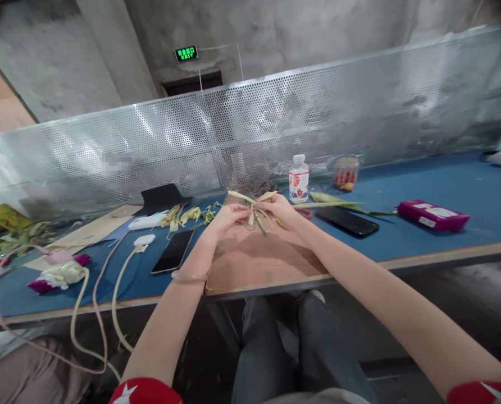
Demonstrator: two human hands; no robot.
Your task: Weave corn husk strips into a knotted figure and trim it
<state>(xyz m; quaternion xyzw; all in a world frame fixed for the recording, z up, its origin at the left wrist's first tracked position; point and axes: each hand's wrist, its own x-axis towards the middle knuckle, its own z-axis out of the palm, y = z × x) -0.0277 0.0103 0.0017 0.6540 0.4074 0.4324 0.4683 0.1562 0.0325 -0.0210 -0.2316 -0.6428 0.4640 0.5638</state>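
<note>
My left hand (229, 217) and my right hand (279, 211) meet above a brown board (254, 264) on the table. Between them are pale green leaf strips (259, 222), crossed over one another, with loose ends pointing several ways. The left fingers pinch the crossing from one side. On the other side, the right fingers grip the strips near their upper ends. Exactly how the strips are folded is too small to make out. Just behind the hands sits a grey tangled bundle (259, 187).
Right of my hands are a white bottle (299, 182), a jar (345, 173), long green leaves (332, 199), a black phone (347, 220) and a purple box (433, 215). Leftward lie another phone (172, 252), wilted plant pieces (183, 216) and cables (118, 280). A perforated metal screen (158, 134) stands behind.
</note>
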